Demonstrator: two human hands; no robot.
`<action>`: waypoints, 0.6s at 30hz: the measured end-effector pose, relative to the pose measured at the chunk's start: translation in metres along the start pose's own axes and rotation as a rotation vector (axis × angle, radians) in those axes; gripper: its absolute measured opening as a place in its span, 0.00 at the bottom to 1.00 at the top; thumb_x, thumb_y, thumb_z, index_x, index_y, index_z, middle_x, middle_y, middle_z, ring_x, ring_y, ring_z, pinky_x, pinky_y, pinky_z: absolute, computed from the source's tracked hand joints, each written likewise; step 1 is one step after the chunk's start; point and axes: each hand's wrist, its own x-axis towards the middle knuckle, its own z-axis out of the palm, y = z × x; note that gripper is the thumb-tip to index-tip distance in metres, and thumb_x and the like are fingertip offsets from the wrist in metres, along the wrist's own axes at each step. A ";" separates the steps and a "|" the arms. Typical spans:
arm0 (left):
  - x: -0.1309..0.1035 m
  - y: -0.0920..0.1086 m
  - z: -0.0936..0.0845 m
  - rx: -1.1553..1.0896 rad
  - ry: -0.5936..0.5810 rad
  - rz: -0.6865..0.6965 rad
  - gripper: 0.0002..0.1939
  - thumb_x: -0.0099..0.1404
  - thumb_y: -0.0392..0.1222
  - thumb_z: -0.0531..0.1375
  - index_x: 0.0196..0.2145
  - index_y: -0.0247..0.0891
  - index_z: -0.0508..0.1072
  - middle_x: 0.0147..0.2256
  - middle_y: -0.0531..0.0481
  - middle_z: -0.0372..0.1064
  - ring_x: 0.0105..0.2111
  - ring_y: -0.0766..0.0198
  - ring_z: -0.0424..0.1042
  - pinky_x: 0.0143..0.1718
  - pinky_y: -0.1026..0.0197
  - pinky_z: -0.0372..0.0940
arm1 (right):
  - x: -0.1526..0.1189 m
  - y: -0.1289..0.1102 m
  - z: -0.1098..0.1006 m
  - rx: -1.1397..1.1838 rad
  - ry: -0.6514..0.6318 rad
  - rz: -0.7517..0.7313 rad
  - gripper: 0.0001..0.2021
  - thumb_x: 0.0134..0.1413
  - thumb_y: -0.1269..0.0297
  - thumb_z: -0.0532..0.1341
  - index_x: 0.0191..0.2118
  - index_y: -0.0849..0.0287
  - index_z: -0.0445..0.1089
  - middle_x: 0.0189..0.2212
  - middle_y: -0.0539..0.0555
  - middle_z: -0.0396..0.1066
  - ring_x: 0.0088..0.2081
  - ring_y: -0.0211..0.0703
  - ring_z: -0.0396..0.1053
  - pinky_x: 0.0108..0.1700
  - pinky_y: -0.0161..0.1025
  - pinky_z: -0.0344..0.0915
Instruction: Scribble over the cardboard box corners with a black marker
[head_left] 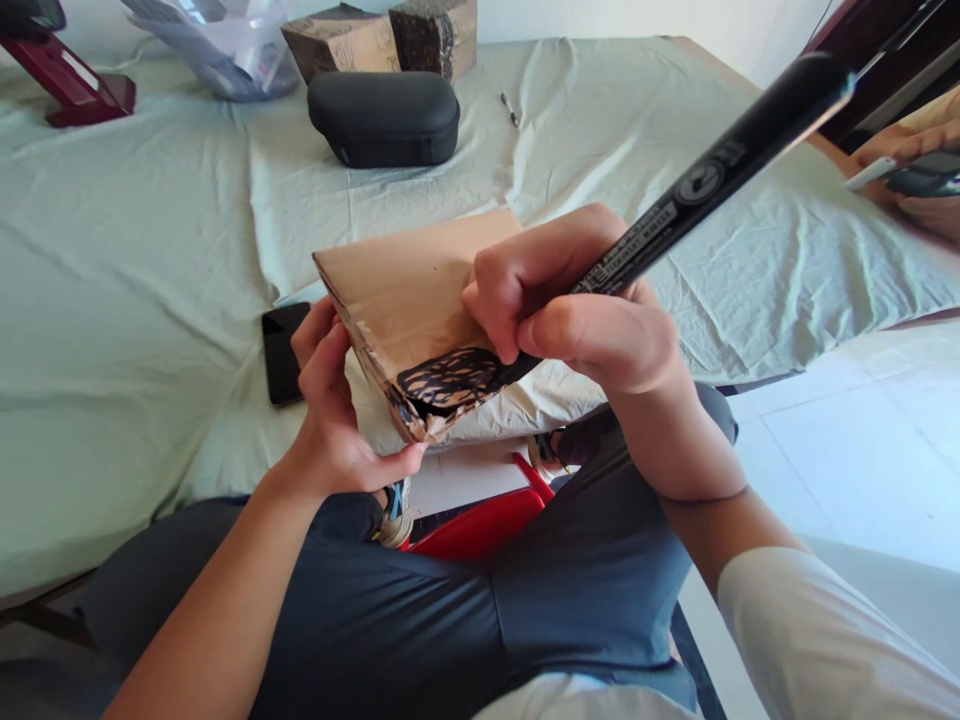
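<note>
A brown piece of cardboard (405, 285), folded or box-like with torn lower edges, is tilted above the table's front edge. My left hand (334, 410) grips its left side, thumb at the ragged bottom corner and fingers behind the edge. In my right hand (577, 300) is a thick black permanent marker (675, 205), its upper end pointing up and right. The marker's lower end meets the cardboard beside a patch of black scribbled strokes (450, 378); the very tip is hard to make out.
On the pale green cloth (150, 250) lie a black phone (283, 352), a black zip case (384, 118) and a small pen (510, 108). Behind stand cardboard boxes (435, 35) and a clear plastic basket (232, 55). At right, another person's hand (911, 135) holds a dark device.
</note>
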 end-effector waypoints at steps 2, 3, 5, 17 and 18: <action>0.000 0.001 0.000 0.000 0.000 -0.002 0.87 0.35 0.63 0.83 0.82 0.55 0.38 0.80 0.35 0.38 0.81 0.23 0.47 0.77 0.18 0.57 | 0.001 0.003 -0.001 0.060 -0.030 -0.060 0.14 0.57 0.60 0.67 0.23 0.51 0.67 0.20 0.47 0.58 0.25 0.41 0.55 0.27 0.43 0.58; -0.001 0.001 0.000 -0.004 0.002 -0.003 0.87 0.36 0.63 0.83 0.82 0.53 0.38 0.80 0.34 0.39 0.82 0.23 0.47 0.77 0.17 0.57 | 0.002 0.004 -0.001 0.085 -0.042 -0.086 0.14 0.56 0.60 0.68 0.23 0.51 0.67 0.20 0.46 0.58 0.24 0.41 0.54 0.27 0.43 0.57; -0.002 0.001 0.000 -0.016 0.009 -0.010 0.88 0.35 0.61 0.84 0.82 0.53 0.39 0.80 0.33 0.40 0.82 0.22 0.47 0.78 0.17 0.56 | 0.002 0.003 0.000 0.106 -0.034 -0.098 0.13 0.56 0.59 0.69 0.24 0.51 0.68 0.20 0.46 0.59 0.23 0.41 0.55 0.26 0.44 0.57; 0.001 -0.012 0.002 -0.081 0.104 -0.033 0.91 0.32 0.66 0.81 0.84 0.56 0.36 0.79 0.40 0.41 0.79 0.35 0.53 0.78 0.28 0.59 | -0.012 0.011 -0.048 -0.262 0.780 -0.088 0.17 0.63 0.39 0.71 0.45 0.43 0.72 0.33 0.45 0.76 0.29 0.37 0.76 0.28 0.35 0.64; 0.001 -0.014 0.001 -0.082 0.119 -0.065 0.92 0.31 0.66 0.81 0.84 0.57 0.35 0.79 0.40 0.42 0.79 0.36 0.53 0.79 0.28 0.56 | -0.017 0.019 -0.059 -0.253 0.722 -0.016 0.22 0.58 0.41 0.74 0.51 0.42 0.73 0.41 0.48 0.81 0.35 0.41 0.81 0.32 0.37 0.69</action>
